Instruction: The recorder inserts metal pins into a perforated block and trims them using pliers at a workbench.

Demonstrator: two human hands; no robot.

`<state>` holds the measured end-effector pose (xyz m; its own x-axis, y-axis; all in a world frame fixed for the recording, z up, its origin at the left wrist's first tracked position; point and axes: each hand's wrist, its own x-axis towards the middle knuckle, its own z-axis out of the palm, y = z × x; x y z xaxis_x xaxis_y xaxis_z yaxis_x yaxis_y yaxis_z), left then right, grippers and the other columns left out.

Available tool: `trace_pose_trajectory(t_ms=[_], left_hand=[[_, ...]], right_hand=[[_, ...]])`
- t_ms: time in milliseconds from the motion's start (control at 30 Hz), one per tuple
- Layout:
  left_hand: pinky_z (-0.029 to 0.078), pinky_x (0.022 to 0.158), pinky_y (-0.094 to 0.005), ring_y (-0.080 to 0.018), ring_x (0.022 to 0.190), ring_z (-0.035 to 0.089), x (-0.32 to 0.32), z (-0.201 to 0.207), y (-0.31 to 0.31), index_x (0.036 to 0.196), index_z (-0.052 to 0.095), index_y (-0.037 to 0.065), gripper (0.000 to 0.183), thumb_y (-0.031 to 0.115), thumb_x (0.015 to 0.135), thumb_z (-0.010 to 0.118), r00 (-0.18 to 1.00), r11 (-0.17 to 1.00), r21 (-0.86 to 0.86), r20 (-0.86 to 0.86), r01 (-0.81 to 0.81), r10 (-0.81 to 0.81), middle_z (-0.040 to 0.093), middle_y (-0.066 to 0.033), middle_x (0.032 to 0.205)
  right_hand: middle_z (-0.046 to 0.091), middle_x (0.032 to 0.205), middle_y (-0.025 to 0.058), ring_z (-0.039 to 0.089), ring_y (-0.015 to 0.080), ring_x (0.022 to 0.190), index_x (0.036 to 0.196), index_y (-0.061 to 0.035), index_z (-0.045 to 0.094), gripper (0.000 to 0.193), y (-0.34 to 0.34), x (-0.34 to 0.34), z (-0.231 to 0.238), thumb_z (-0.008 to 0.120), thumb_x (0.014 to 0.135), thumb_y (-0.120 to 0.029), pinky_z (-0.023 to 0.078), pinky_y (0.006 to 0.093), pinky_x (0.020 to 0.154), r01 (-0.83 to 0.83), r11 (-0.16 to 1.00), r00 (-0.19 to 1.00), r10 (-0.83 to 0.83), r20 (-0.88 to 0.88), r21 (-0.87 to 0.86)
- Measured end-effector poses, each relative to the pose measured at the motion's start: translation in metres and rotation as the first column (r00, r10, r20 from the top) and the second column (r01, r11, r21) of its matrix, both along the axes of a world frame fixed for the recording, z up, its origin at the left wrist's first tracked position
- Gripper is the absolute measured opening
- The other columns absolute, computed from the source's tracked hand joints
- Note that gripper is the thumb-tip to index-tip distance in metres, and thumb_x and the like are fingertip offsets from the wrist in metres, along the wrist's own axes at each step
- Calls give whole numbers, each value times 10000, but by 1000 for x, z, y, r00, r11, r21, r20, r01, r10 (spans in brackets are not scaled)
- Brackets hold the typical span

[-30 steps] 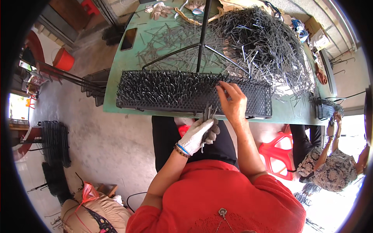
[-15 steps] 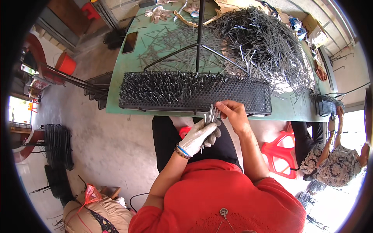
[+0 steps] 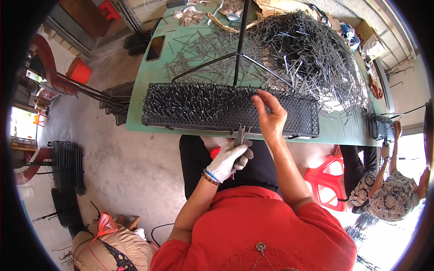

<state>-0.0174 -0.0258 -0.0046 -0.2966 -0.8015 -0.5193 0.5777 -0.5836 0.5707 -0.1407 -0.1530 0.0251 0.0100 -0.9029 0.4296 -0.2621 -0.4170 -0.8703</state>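
Observation:
A long black perforated rack (image 3: 289,115) lies along the near edge of the green table. Thin hooked metal pins (image 3: 190,101) stand upright in its holes from the left end to past the middle; bare holes show toward the right. My left hand (image 3: 227,161), in a pale work glove, is closed round a bundle of grey metal pins (image 3: 240,135) just below the rack's front edge. Bare and raised over the rack, my right hand (image 3: 272,116) has thumb and forefinger pinched close to the last standing pins. Whatever lies between those fingertips is too small to make out.
A big heap of loose pins (image 3: 312,58) covers the table's right rear. A black metal frame (image 3: 239,58) rises behind the rack. A phone (image 3: 155,49) and gloves (image 3: 191,16) lie at the left. On the right, another person (image 3: 391,189) works at a similar rack near a red stool (image 3: 326,180).
My right hand has gone from beside the bundle up and forward over the rack. The left hand still holds its pins, slightly lower. The whole view has shifted a little.

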Motion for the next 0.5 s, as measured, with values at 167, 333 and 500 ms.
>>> trace_pose_trajectory(t_ms=[167, 333, 500], left_hand=[[357, 435, -170, -45, 574, 529, 2, -1, 0, 1159, 546, 33, 219, 174, 994, 519, 999, 1000, 0, -38, -21, 21, 631, -58, 817], [369, 451, -173, -67, 609, 563, 3, -3, 1, 1133, 568, 29, 220, 194, 1000, 507, 986, 999, 13, -157, -48, 50, 642, -74, 858], [425, 480, -195, -92, 621, 611, 2, -12, 0, 1133, 590, 30, 214, 177, 988, 532, 972, 998, 8, -227, -55, 56, 677, -94, 889]], right_hand=[[723, 878, 55, 650, 82, 779, 1054, -2, 682, 186, 0, 2, -4, 698, 878, -60, 511, 231, 728, 49, 998, 997, -51, -65, -45], [716, 861, 76, 648, 110, 766, 1047, -18, 687, 183, -2, 4, -7, 707, 867, -49, 513, 249, 718, 40, 996, 996, -47, -77, -85], [688, 926, 55, 635, 183, 829, 992, -66, 706, 184, -6, 4, -4, 739, 811, -68, 477, 309, 782, -21, 952, 953, -74, -294, -307]])
